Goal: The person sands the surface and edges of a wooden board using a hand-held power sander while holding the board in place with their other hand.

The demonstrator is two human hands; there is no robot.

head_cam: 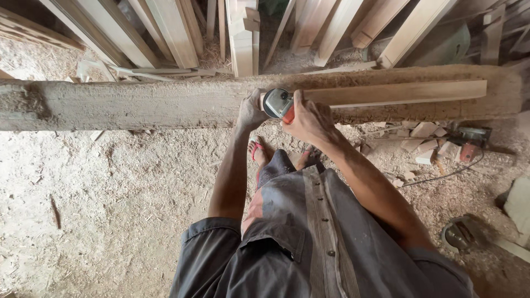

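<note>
both hands grip a grey power tool (277, 102) against the plank (395, 92); left hand (250, 110) and right hand (309, 117) fingers wrapped tight; seemingly mid-sanding; steady travel along the plank needed

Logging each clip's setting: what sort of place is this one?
Most likely a woodworking or carpentry shop. Sawdust and shavings cover the floor, planks lean in a stack behind a dusty beam, and both hands, left hand and right hand, hold a power tool against a wooden strip.
</note>
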